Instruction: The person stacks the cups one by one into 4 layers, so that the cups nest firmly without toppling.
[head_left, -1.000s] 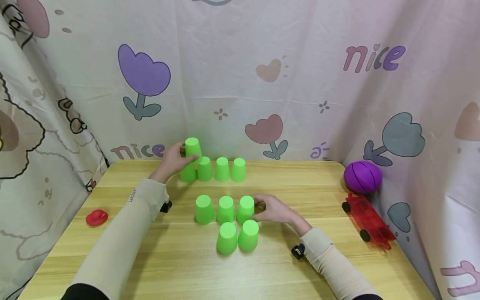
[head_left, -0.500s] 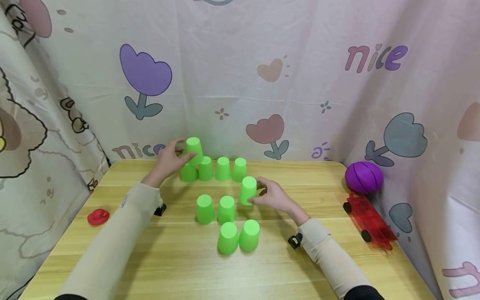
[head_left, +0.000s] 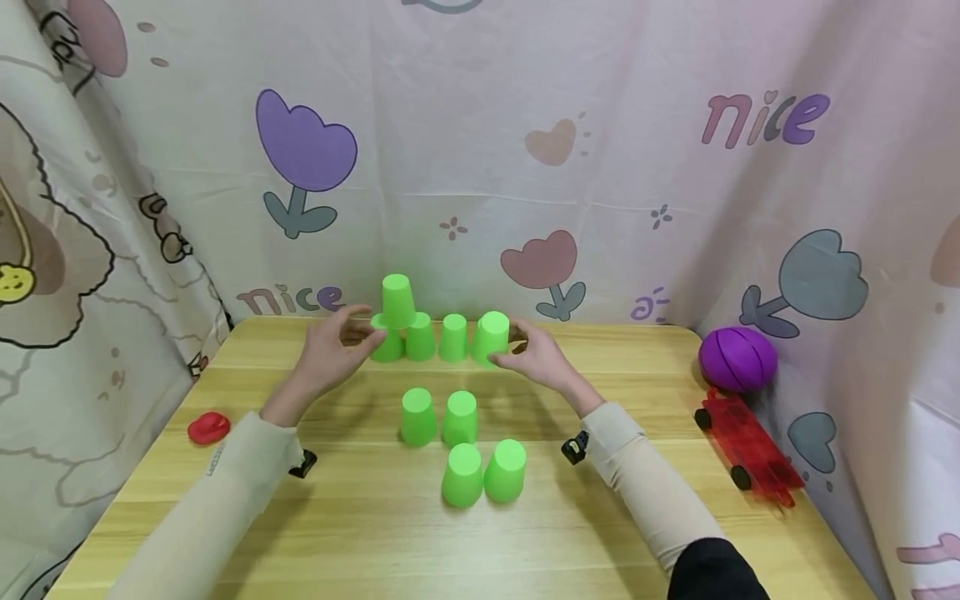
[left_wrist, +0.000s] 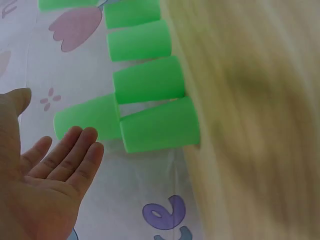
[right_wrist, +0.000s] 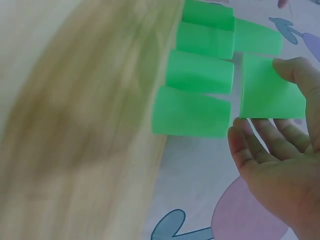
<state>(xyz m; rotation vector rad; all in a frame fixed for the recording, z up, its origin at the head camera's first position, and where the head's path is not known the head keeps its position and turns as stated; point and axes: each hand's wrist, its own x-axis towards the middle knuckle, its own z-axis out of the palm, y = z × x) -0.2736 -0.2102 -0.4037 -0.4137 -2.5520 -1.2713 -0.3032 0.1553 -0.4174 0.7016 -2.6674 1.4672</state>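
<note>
Several green cups stand upside down in a row at the back of the table; the leftmost one and its neighbour bear an upper cup. My left hand is just left of that upper cup, its fingers spread and holding nothing; the left wrist view shows the fingertips in front of the cup's side. With thumb and fingers, my right hand grips another upside-down cup, which overlaps the row's right end in the head view. In the right wrist view this held cup is higher than the row.
Nearer the front stand two cups side by side, a left one and a right one, with another pair before them. A red object lies at left; a purple ball and red toy car at right. A printed curtain hangs behind.
My left hand has let go of the upper cup and drawn back left and down. My right hand has lifted a cup from the middle row and carried it to the back row's right end.
</note>
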